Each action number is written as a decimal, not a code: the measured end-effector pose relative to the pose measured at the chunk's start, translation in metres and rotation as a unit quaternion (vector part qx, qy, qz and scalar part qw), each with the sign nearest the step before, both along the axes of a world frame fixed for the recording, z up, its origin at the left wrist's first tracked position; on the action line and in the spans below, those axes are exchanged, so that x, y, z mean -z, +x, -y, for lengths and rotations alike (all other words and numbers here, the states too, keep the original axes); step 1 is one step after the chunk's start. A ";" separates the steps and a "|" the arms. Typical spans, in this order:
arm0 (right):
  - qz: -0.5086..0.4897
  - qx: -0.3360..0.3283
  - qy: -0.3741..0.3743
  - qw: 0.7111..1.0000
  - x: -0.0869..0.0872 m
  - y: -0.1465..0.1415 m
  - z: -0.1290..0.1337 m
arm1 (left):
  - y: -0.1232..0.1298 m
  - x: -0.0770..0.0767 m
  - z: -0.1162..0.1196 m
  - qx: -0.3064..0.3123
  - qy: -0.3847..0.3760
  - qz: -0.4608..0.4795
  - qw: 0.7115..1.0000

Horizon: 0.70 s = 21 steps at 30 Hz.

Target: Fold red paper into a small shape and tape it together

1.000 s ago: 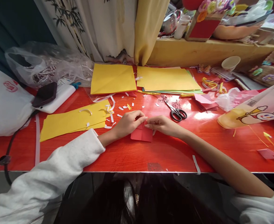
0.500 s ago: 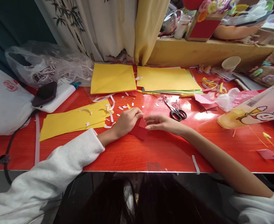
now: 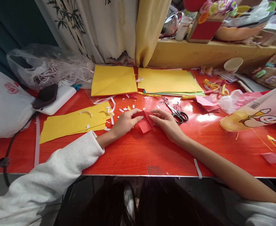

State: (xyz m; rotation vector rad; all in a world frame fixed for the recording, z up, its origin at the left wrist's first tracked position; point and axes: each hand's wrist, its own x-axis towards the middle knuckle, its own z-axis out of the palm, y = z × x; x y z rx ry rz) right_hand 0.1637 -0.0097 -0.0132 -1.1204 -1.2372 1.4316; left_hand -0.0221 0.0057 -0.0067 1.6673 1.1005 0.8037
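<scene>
One folded red paper (image 3: 144, 126) is located between the left hand (image 3: 125, 121) and the right hand (image 3: 168, 124), at the middle of the red table (image 3: 128, 160). The left thumb and fingers pinch its left side; the right thumb and fingers pinch its right side. Scissors (image 3: 177, 112) lie just beyond the right hand. Yellow sheets (image 3: 72, 124) lie left of the left hand, white scraps (image 3: 112, 119) alongside.

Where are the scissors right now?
In the head view, the black-handled scissors lie right of centre on the red table, just right of the right hand and nearer than the stacked yellow sheets.
</scene>
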 end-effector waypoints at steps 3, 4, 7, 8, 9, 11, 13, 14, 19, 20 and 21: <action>-0.010 0.006 -0.008 1.000 0.003 0.000 0.000 | 0.001 0.001 -0.002 -0.013 -0.044 0.037 0.998; -0.020 0.008 -0.018 1.000 0.004 0.000 0.000 | 0.001 0.002 -0.003 -0.019 -0.054 0.059 0.997; -0.061 0.004 -0.041 0.997 0.005 0.001 -0.001 | 0.002 0.004 -0.006 -0.009 -0.067 0.139 0.988; -0.074 -0.001 -0.044 0.996 0.005 0.002 -0.002 | 0.001 0.005 -0.006 0.001 -0.075 0.154 0.985; -0.080 -0.009 -0.045 0.996 0.004 0.002 -0.002 | 0.001 0.005 -0.006 0.008 -0.087 0.162 0.983; -0.077 -0.032 -0.039 0.996 0.004 0.002 -0.002 | 0.000 0.005 -0.007 0.011 -0.117 0.159 0.980; -0.063 -0.053 -0.034 0.996 0.003 0.002 -0.002 | -0.001 0.004 -0.006 -0.001 -0.137 0.156 0.978; -0.058 -0.057 -0.036 0.996 0.003 0.002 -0.002 | -0.001 0.003 -0.006 -0.006 -0.141 0.155 0.978; -0.069 -0.049 -0.067 0.994 0.002 0.004 -0.004 | -0.003 0.003 -0.008 -0.002 -0.150 0.161 0.975; -0.074 -0.046 -0.070 0.994 0.002 0.005 -0.004 | -0.004 0.003 -0.009 0.003 -0.153 0.164 0.975; -0.077 -0.044 -0.071 0.994 0.002 0.006 -0.004 | -0.004 0.003 -0.009 0.007 -0.157 0.167 0.973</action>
